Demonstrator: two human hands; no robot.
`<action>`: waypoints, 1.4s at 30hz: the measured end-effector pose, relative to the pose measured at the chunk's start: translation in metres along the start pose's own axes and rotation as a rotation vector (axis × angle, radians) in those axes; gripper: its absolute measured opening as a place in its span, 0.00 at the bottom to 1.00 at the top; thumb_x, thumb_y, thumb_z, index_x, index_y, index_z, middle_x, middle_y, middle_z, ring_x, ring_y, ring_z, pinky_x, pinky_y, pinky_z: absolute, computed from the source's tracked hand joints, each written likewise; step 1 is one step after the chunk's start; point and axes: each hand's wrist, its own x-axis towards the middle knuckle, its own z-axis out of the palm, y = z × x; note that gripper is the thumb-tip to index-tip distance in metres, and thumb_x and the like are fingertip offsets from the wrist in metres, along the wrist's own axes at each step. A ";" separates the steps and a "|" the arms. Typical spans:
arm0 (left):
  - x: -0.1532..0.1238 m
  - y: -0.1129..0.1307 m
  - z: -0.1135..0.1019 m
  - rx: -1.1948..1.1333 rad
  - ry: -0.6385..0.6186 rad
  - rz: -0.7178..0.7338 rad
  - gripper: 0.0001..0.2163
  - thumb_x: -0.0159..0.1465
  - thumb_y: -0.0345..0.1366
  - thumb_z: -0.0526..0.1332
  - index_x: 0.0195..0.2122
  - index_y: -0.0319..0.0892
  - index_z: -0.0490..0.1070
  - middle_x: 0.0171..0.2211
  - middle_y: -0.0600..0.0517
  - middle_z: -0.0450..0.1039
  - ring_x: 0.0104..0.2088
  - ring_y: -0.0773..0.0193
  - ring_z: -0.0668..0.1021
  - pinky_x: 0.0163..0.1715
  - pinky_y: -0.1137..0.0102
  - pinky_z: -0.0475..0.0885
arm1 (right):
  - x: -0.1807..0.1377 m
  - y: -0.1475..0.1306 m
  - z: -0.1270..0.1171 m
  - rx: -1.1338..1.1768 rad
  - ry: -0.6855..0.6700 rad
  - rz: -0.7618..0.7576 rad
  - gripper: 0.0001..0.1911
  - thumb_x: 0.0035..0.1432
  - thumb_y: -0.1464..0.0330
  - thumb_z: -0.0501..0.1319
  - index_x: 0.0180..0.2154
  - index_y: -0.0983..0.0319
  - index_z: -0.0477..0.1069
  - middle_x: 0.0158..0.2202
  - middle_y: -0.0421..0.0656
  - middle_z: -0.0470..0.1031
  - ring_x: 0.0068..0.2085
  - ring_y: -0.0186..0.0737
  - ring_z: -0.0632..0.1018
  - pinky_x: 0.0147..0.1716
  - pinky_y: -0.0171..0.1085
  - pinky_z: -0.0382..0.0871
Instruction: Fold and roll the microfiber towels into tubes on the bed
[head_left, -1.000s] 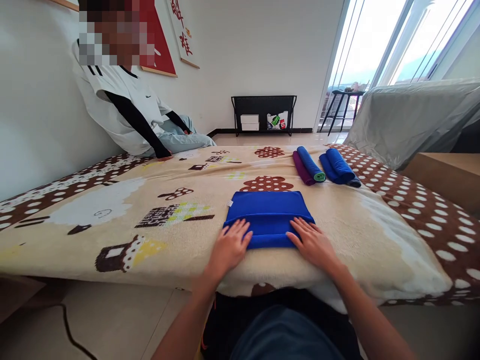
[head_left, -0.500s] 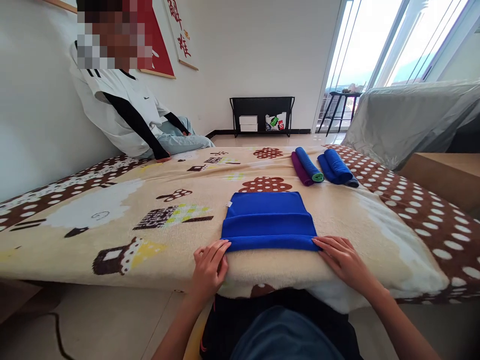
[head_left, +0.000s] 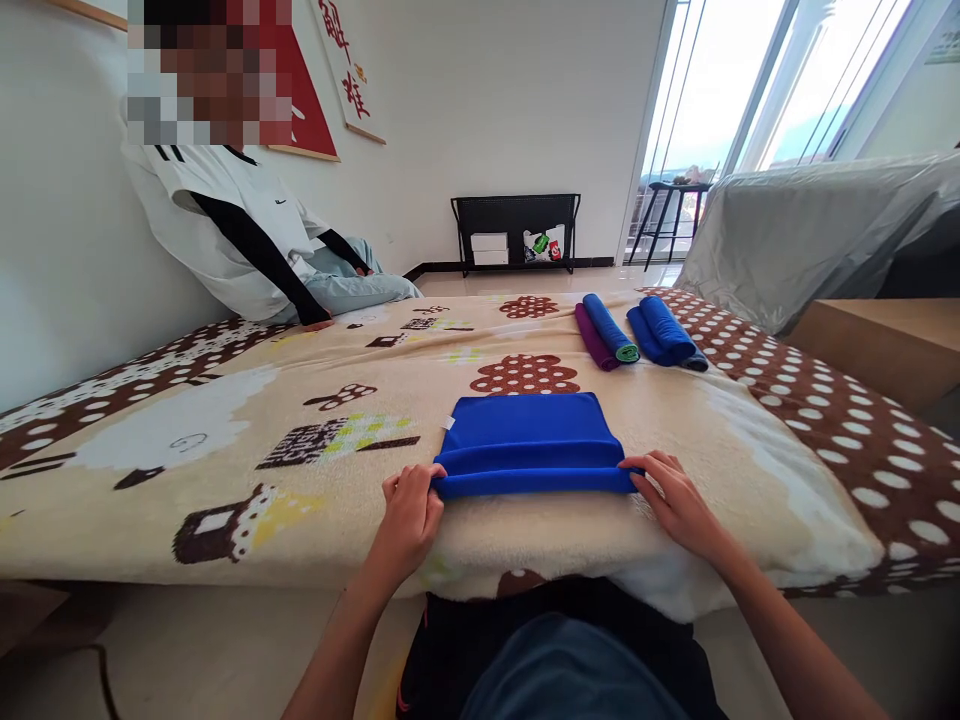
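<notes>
A blue towel (head_left: 525,420) lies on the patterned blanket in front of me, its near edge folded over into a narrow roll. My left hand (head_left: 411,510) pinches the left end of that roll, fingers closed on the cloth. At the opposite end, my right hand (head_left: 671,497) grips the roll's right corner between thumb and fingers. A small white tag (head_left: 448,423) sticks out at the towel's left side. The far part of the cloth is flat, with a raised crease running across its middle.
Beyond the towel lie rolled towels: a purple one (head_left: 595,338), a blue one with a green end (head_left: 611,328) and blue ones (head_left: 661,332). A person (head_left: 247,230) sits on the blanket (head_left: 360,400) at the far left. A cardboard box (head_left: 877,345) stands at right.
Both hands have pushed the near fold slightly forward, so the roll is closer to the middle crease and the flat part looks shorter. The view has shifted a little.
</notes>
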 end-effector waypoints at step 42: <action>0.016 0.022 0.013 0.132 -0.056 -0.150 0.17 0.72 0.39 0.50 0.48 0.43 0.77 0.51 0.46 0.78 0.58 0.50 0.74 0.62 0.46 0.56 | 0.033 -0.052 0.034 -0.366 -0.064 0.178 0.25 0.72 0.58 0.47 0.55 0.66 0.72 0.57 0.53 0.73 0.59 0.51 0.72 0.61 0.52 0.57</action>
